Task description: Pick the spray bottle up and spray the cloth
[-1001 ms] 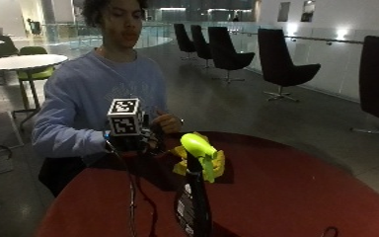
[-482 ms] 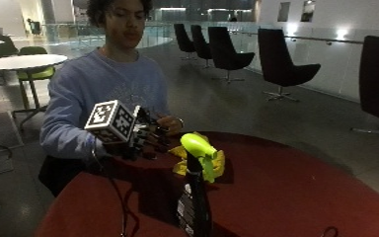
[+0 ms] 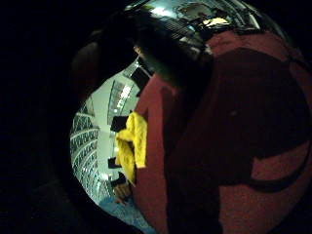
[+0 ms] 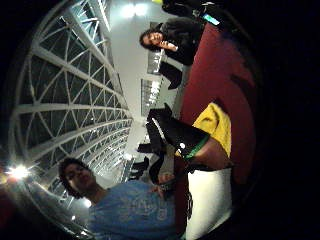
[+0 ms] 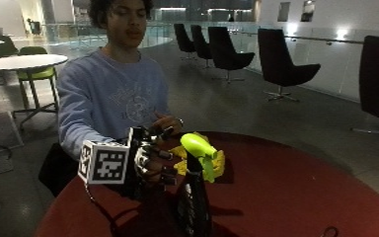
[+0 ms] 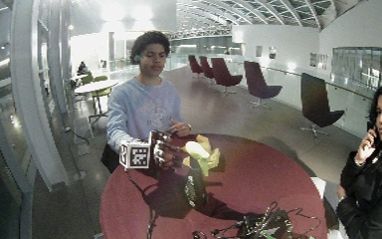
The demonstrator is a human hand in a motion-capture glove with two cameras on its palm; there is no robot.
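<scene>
At the table's near side: round red table (image 5: 294,192), person seated behind it in a blue sweatshirt (image 5: 110,98).
Right hand (image 5: 151,165): raised above the tabletop, palm turned toward the spray bottle, just beside its neck and apart from it as far as could be told.
Grip: fingers (image 5: 164,155) loosely bent, closed around nothing; released.
Bare hand (image 5: 168,123): lifted at chest height behind the gloved one, fingers partly curled, off the table.
Spray bottle (image 5: 196,197): stood upright on the table nearest the camera, dark body, lime-green trigger head (image 5: 199,148) level with the gloved fingers.
Cloth (image 5: 214,163): yellow, lay crumpled on the red top just behind the bottle head, between bottle and person.
Thumb-side palm view: showed dark bottle (image 4: 175,135) close to the palm, yellow cloth (image 4: 215,125) beside it on the table.
Little-finger-side palm view: caught yellow cloth (image 3: 132,146) at the table's edge, red surface (image 3: 234,122) filling most of the rest.
</scene>
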